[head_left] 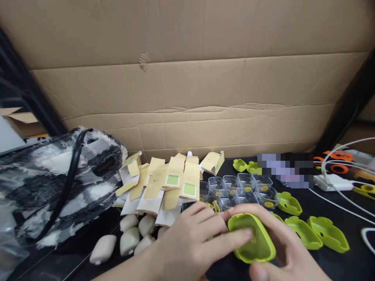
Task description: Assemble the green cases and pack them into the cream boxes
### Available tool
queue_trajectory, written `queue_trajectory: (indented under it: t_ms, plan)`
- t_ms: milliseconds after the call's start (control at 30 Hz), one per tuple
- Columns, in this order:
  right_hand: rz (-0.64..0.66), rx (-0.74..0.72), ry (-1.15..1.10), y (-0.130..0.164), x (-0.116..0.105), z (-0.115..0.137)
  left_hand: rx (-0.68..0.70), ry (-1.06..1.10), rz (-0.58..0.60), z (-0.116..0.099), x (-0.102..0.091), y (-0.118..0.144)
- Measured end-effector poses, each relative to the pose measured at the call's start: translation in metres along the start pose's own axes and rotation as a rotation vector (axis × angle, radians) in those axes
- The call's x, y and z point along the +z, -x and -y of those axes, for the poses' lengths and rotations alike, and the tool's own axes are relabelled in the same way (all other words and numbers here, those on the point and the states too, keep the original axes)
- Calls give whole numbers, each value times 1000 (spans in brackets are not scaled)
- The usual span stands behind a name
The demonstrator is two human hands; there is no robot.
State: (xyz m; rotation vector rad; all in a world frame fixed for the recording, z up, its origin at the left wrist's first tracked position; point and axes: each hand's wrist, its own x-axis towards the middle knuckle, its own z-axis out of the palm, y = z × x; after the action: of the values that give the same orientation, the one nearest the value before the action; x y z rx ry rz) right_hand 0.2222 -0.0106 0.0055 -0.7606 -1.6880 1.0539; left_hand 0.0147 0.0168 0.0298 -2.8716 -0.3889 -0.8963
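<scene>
And there's the green cup, five o'clock in my view, long axis looking roughly eleven to five. The right hand clasps it from three; the left hand, at its nine, points inside, grip unclear, both touching.

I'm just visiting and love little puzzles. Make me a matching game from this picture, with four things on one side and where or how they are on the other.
Things:
1. Left hand
2. Fuzzy bag
3. Right hand
4. Clear cups

Places and looks:
A. Curled around the outside of the green cup
B. See-through, set close together
C. Reaching into the green cup
D. Black, white and grey, at the picture's left side

Right pairs: 1-C, 2-D, 3-A, 4-B
</scene>
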Motion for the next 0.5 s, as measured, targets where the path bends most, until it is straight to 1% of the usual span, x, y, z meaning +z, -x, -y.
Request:
queue_trajectory:
  t_ms: [67,133,233,300,333,367,433,467,500]
  plan:
    - [-8,-17,38,1,-1,2,-7,-28,-45,-2,-2,-1]
    - [6,-27,72,3,1,1,1,-78,-49,-6,-1,-1]
    - [61,-25,96,5,4,-5,52,-144,-52,-8,8,0]
    - [72,-19,129,1,1,-4,47,-159,-29,-6,14,2]
    - [81,-15,152,-4,-3,-1,17,-162,-10,-3,15,3]
    - [87,-21,196,-12,-8,3,-14,-157,-15,0,16,4]
    - [91,-43,325,-35,-25,13,-61,-108,-118,6,13,5]
    - [57,-63,450,-50,-34,18,-87,-72,-178,9,9,5]
    - [20,-59,529,-67,-45,20,-114,-35,-236,11,5,5]
